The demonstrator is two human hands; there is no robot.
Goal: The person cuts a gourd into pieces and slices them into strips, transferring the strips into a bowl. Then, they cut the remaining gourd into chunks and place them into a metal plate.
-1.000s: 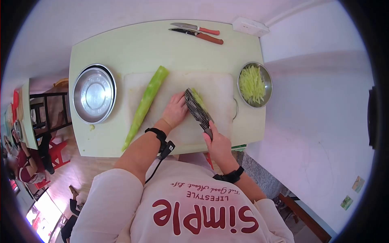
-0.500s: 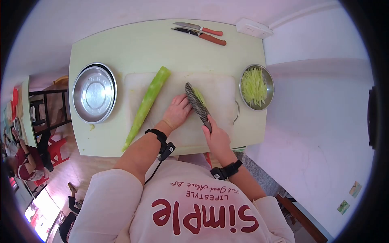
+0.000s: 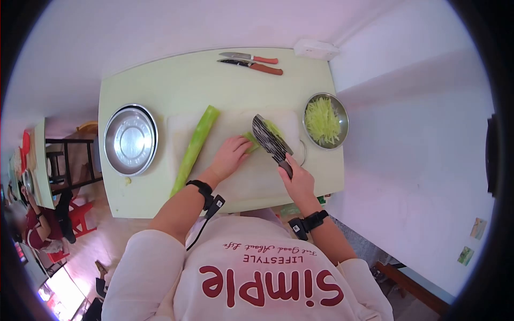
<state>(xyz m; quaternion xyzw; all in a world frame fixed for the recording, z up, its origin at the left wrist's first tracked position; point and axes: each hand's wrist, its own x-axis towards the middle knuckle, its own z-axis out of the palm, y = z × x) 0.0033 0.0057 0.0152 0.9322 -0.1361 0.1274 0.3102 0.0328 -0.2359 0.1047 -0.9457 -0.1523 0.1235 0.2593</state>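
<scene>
Since a moment ago, the big knife (image 3: pixel 272 140) has tipped up so its flat side shows, and the left hand (image 3: pixel 231 155) has slid toward the green slices (image 3: pixel 251 142). That hand lies flat on the white cutting board (image 3: pixel 235 171), fingers pressing the small green pile just beside the blade. It is not wrapped around anything. The right hand (image 3: pixel 297 181) is closed tight on the knife handle at the near edge of the board.

A long peeled green stalk (image 3: pixel 194 145) lies on the left part of the board, apart from both hands. Right of the board sits a metal bowl (image 3: pixel 342 115) full of thin green strips (image 3: pixel 323 120). Left of the board are stacked metal plates (image 3: pixel 130 140). Behind the board, on the surface (image 3: pixel 176 80), lie two small knives (image 3: pixel 250 61).

The fingertips are very near the blade. If the slices slip or the knife comes down crooked, it could nick a finger, I think.
</scene>
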